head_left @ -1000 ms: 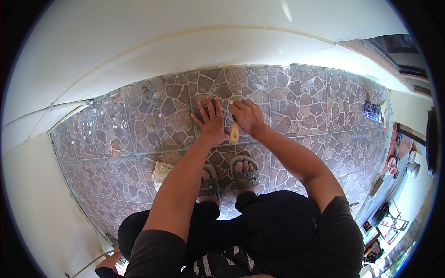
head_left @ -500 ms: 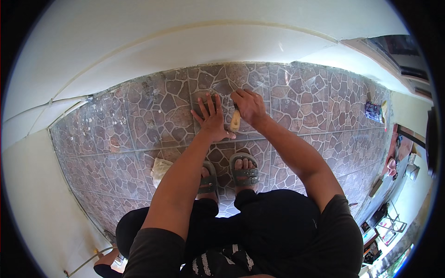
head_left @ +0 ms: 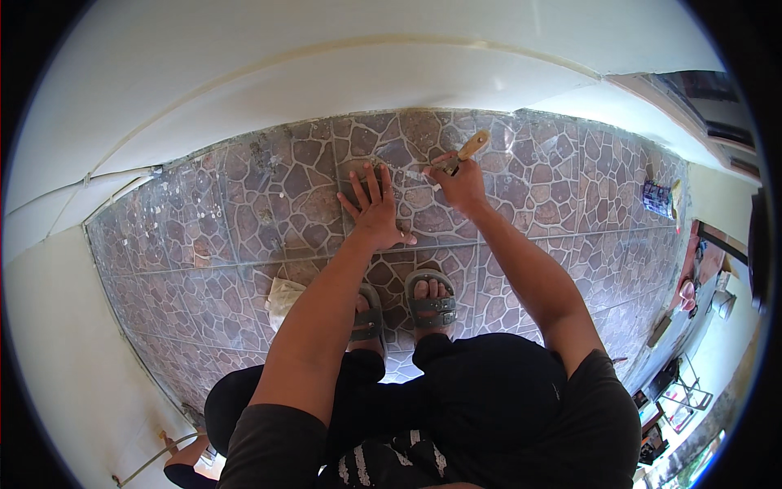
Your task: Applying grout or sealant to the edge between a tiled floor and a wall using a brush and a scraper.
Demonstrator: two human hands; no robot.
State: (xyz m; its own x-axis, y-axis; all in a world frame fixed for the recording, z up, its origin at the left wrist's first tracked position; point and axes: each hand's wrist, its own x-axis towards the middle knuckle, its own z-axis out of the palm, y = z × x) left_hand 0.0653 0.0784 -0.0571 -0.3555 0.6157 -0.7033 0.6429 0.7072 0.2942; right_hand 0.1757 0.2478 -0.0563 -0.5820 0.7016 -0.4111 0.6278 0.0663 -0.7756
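My left hand [head_left: 375,218] lies with its fingers spread on the stone-patterned tile floor [head_left: 521,204], holding nothing. To its right, my right hand [head_left: 463,187] is closed around what looks like a scraper [head_left: 474,145] with a pale wooden handle. The handle sticks up from the fist, toward the wall and to the right. My fingers hide most of the working end, which points left, low over or against the tiles; I cannot tell whether it touches. Whitish smears and spots mark the floor near both hands.
A white wall [head_left: 391,77] rises along the far floor edge. A pale crumpled cloth [head_left: 283,301] lies left of my sandalled feet [head_left: 430,297]. At the right sits a blue-and-white packet [head_left: 657,198]. Another person's arm [head_left: 189,451] shows at the lower left.
My right hand has moved slightly right and turned over, so the scraper's handle now points up and away instead of back toward me. My left hand has stayed in place.
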